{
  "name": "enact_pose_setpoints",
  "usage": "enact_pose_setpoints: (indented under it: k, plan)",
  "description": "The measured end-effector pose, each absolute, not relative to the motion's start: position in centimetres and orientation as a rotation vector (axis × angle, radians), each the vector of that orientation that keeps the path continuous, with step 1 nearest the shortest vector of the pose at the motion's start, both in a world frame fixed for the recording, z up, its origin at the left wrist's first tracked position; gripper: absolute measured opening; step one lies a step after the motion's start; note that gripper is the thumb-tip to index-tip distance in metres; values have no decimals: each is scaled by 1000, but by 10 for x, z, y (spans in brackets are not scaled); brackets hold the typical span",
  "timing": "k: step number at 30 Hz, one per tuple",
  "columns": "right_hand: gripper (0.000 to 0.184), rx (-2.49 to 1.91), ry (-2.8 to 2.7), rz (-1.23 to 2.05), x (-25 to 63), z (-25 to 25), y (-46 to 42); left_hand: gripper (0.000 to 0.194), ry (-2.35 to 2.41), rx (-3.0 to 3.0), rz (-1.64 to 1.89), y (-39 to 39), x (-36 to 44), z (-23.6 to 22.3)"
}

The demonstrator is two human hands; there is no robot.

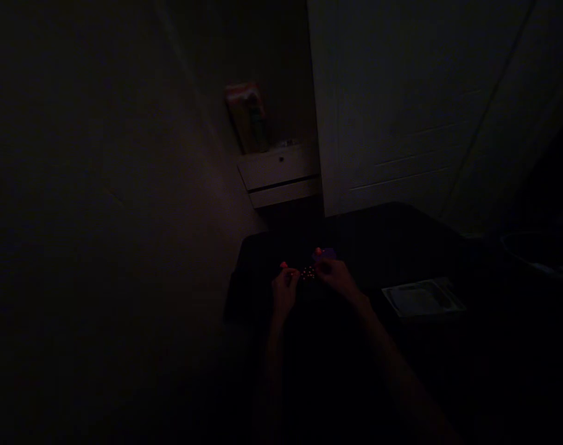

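Note:
The scene is very dark. Several small pale bead-like pieces [308, 273] lie scattered on the dark surface between my hands. My left hand [285, 287] is closed in a pinch at their left side; whatever its fingertips hold is too small and dim to name. Just beyond it glows a small red thing [283, 265]. On the right, my right hand [339, 277] has its fingers curled and closed, with their contents hidden. A purple object [328, 253] sits right behind that hand, and a small orange-red piece [318, 251] shows at its left edge.
A flat pale-rimmed box or tray [423, 298] lies to the right of my right forearm. Past the far edge of the dark table [378, 216] stand a white drawer unit [283, 167], with a colourful package [248, 117] on it, and a pale panel [392, 111]. A wall [123, 216] rises at left.

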State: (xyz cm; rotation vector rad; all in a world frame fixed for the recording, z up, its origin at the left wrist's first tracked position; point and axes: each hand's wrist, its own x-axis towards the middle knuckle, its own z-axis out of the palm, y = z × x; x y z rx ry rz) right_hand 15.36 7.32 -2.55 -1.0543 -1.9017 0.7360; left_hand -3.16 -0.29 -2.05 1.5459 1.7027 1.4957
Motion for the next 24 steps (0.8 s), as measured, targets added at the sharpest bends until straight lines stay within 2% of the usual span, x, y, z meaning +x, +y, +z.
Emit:
enact_pose_setpoints:
  k: [7, 24]
  plan:
    - [17, -1006, -1827, 778, 154, -35, 77, 19, 1672, 1547, 1500, 0, -34, -27]
    - [13, -1022, -1858, 679, 153, -24, 77, 20, 1678, 1550, 1504, -2, -28, -14]
